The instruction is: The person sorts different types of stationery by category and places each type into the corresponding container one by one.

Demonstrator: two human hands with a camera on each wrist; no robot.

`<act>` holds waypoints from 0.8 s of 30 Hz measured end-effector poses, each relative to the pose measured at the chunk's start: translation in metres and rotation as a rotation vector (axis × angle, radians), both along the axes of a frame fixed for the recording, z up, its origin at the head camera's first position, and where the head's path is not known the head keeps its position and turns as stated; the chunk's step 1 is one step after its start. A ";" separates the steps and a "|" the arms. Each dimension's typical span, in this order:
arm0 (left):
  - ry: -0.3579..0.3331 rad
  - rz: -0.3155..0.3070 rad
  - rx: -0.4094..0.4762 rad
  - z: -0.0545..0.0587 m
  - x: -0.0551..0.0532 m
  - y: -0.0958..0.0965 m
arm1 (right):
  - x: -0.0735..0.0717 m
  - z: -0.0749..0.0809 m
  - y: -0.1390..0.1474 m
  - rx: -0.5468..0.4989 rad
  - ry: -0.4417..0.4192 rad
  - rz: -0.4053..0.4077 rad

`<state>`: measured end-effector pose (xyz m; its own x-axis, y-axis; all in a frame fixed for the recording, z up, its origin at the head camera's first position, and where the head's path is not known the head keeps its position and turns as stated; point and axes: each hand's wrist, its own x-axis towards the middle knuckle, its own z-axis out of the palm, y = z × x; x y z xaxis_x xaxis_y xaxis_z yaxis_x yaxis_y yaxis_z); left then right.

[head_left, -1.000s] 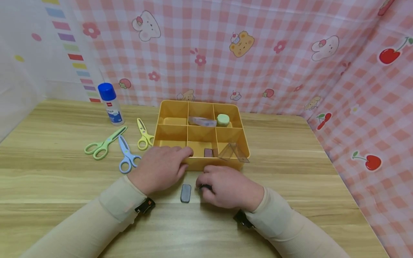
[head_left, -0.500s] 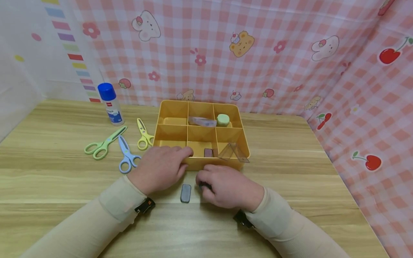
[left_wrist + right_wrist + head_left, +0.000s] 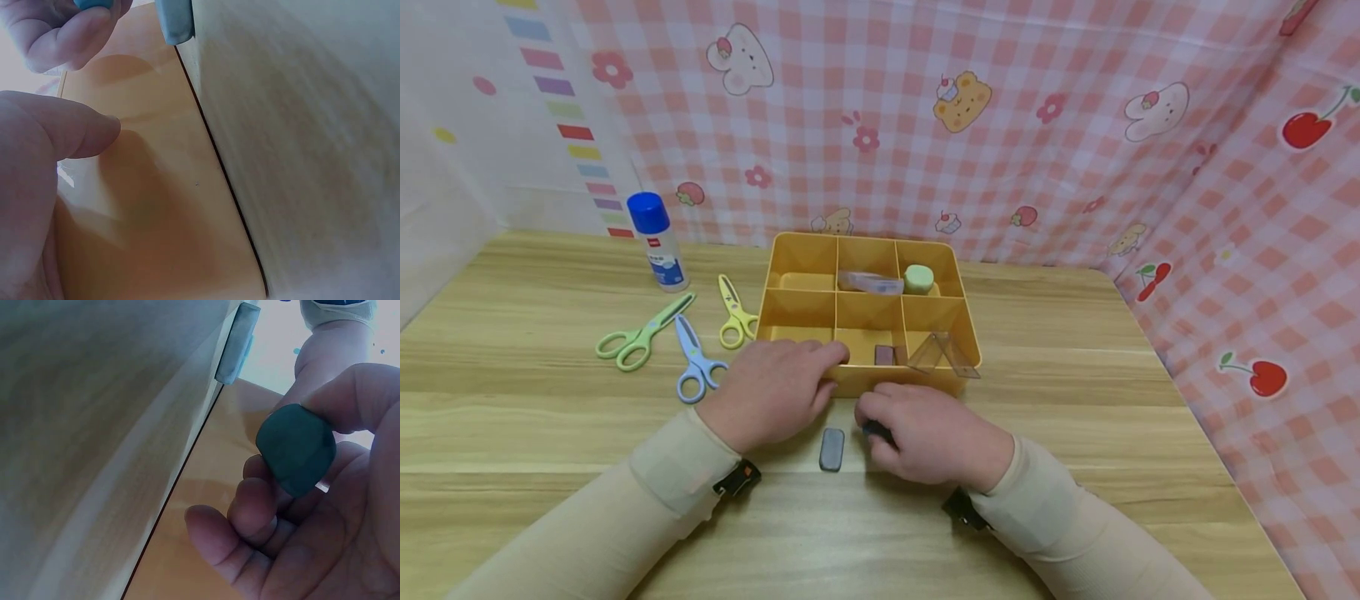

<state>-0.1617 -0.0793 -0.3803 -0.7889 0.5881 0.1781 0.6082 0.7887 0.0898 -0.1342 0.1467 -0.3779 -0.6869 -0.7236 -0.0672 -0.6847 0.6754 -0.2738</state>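
Right fingers: right hand [image 3: 925, 433] pinches a dark green, rounded, clay-like lump [image 3: 297, 450], thumb against fingers, just in front of the box.
Left fingers: left hand [image 3: 775, 387] over the box's front rim, thumb outside, fingertips inside; likely steadying it.
Slab: grey-blue flat rounded slab [image 3: 831, 450], lying between the hands, probably kept in easy reach.
Box: yellow plastic six-compartment box [image 3: 865, 382], near table's [image 3: 1075, 375] back edge; sorts small pieces.
Inside: purplish block [image 3: 884, 356] front middle; pale green round lump [image 3: 918, 280] back right.
Scissors: green [image 3: 642, 340], blue [image 3: 696, 360], yellow [image 3: 735, 317] plastic-handled scissors, left of box.
Bottle: clear, blue-capped bottle [image 3: 661, 250], upright toward table's back-left corner.
Writing: bottle's red-and-blue label, too small to read.
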 end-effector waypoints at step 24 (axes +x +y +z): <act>-0.012 0.005 -0.003 0.000 0.000 0.000 | 0.000 0.000 -0.001 -0.004 0.000 -0.003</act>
<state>-0.1617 -0.0789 -0.3803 -0.7937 0.5848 0.1675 0.6034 0.7918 0.0948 -0.1337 0.1462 -0.3782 -0.6892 -0.7218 -0.0639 -0.6827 0.6764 -0.2766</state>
